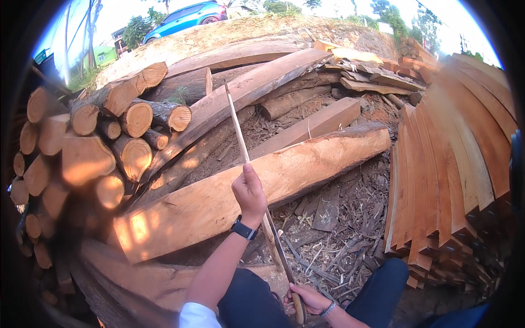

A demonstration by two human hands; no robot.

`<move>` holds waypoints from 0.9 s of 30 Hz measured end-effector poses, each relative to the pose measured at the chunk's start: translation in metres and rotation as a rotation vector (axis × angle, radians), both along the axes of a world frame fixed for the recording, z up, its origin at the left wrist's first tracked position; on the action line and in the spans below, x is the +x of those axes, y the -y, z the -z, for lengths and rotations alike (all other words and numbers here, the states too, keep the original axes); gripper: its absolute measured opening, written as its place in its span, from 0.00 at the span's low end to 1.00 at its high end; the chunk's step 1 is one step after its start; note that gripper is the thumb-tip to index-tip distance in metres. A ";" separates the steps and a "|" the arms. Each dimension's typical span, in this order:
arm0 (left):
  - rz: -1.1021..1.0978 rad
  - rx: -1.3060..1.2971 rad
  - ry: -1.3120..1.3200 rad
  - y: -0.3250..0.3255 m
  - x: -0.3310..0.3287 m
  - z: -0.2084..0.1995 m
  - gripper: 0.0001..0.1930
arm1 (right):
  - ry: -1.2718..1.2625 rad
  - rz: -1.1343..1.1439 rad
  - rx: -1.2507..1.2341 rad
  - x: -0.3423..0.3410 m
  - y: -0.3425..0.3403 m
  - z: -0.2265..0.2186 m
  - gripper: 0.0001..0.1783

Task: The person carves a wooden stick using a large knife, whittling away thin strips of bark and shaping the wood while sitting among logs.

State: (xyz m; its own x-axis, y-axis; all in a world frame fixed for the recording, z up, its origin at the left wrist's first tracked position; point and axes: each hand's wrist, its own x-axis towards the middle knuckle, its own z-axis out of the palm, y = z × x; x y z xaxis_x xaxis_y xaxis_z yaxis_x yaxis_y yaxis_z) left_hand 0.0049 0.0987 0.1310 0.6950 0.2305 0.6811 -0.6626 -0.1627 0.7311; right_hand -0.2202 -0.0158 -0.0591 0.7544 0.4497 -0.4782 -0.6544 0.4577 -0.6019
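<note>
My left hand (pixel 250 194) is closed around a long, thin wooden stick (pixel 237 120), thumb up along it. The stick stands steeply tilted, its pale narrow tip far above the hand and its lower part running down toward my knees. In my right hand (pixel 309 300), low in the view, is the wooden handle (pixel 298 309) of a machete. Its dark, narrow blade (pixel 281 249) points upward and lies close along the lower part of the stick; whether they touch I cannot tell. Behind my left hand a thick, flat-faced timber slab (pixel 317 164) crosses the ground.
Cut logs (pixel 135 156) are stacked at the left. Sawn planks (pixel 437 180) form a large pile at the right. Long beams (pixel 257 79) lie beyond the slab, wood chips (pixel 333 240) cover the ground, and a blue car (pixel 186 19) stands on the bank behind.
</note>
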 end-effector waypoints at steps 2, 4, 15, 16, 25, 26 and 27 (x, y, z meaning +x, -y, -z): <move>-0.010 0.008 0.002 0.007 0.011 0.006 0.32 | 0.090 0.000 -0.113 -0.006 -0.001 0.013 0.23; 0.022 -0.048 0.007 0.016 0.006 0.001 0.31 | 0.202 0.034 -0.325 -0.007 0.009 0.028 0.23; 0.013 -0.047 -0.003 0.020 0.006 -0.002 0.31 | 0.713 0.079 -1.090 0.005 0.033 -0.006 0.30; 0.037 -0.060 -0.017 0.019 0.008 -0.001 0.31 | 0.605 0.028 -0.998 0.006 0.036 -0.002 0.30; 0.137 -0.113 -0.050 0.012 0.016 0.000 0.30 | -0.197 -0.013 0.334 0.005 0.034 0.001 0.31; 0.143 -0.117 -0.055 0.013 0.014 0.000 0.30 | -0.206 -0.010 0.406 0.003 0.034 0.004 0.31; 0.149 -0.122 -0.059 0.014 0.012 0.001 0.30 | -0.211 -0.005 0.436 0.001 0.034 0.006 0.30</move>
State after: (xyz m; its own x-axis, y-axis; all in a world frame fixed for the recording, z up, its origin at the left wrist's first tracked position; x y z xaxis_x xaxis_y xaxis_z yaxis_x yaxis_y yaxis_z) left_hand 0.0167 0.0851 0.1304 0.7655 0.2008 0.6112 -0.6279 0.0259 0.7779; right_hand -0.2193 -0.0502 -0.0653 0.6586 0.6456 -0.3865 -0.7443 0.6344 -0.2086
